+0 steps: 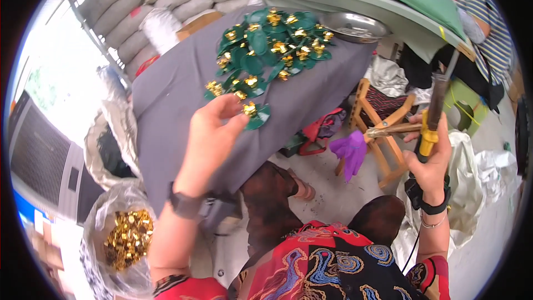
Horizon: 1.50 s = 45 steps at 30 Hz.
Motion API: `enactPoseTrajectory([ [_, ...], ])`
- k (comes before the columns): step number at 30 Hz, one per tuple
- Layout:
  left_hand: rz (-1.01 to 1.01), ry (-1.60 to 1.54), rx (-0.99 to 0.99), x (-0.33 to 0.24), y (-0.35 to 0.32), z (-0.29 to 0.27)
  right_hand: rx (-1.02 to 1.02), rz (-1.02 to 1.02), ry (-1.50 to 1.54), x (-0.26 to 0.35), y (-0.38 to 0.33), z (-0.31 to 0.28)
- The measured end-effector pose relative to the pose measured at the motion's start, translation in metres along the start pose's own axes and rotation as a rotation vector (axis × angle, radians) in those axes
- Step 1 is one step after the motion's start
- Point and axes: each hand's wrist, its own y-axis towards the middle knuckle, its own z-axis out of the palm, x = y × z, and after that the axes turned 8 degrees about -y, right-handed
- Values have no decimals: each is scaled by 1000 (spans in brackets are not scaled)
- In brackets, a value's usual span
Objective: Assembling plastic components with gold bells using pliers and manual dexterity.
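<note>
Dark green leaf-shaped plastic pieces with shiny gold parts (252, 50) lie in a heap on a grey cloth-covered table (172, 94). At the heap's near edge my left hand (214, 128) has thumb and forefinger closed about the gold part of one green piece (258, 119). Off the table to the right, my right hand (433, 161) grips a yellow-handled tool (427, 133), its dark barrel pointing up and a cord trailing below; it looks like a soldering iron. A brown stem-like piece with a purple petal-shaped end (350, 153) reaches from my right fingers to the left.
Left of the table stands a clear plastic bag of gold parts (130, 239), with a pale sack (108, 150) behind. A steel bowl (355, 26) sits at the far right corner. A wooden folding stool (383, 128) is near my right hand. A person in stripes (491, 28) works farther right.
</note>
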Motion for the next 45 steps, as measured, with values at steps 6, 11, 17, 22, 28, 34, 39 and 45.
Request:
enactPoseTrajectory([
  [6,-129,550,-247,52,11,80,48,32,-107,-34,-19,-39],
  [11,-33,510,-342,66,8,82,39,107,-82,-42,-18,-30],
  [17,-124,643,-396,62,0,64,49,96,4,-28,-17,-5],
  [22,22,485,-432,76,10,75,26,57,-99,-11,-6,-11],
  [28,405,-126,-135,29,-1,155,-8,156,-69,-17,11,-17],
  [34,256,-309,190,85,8,302,57,196,-141,-32,16,-10],
  [39,275,-215,222,114,1,341,120,145,-354,-60,12,4],
  [45,255,-252,218,115,2,346,193,75,-361,-87,20,35],
])
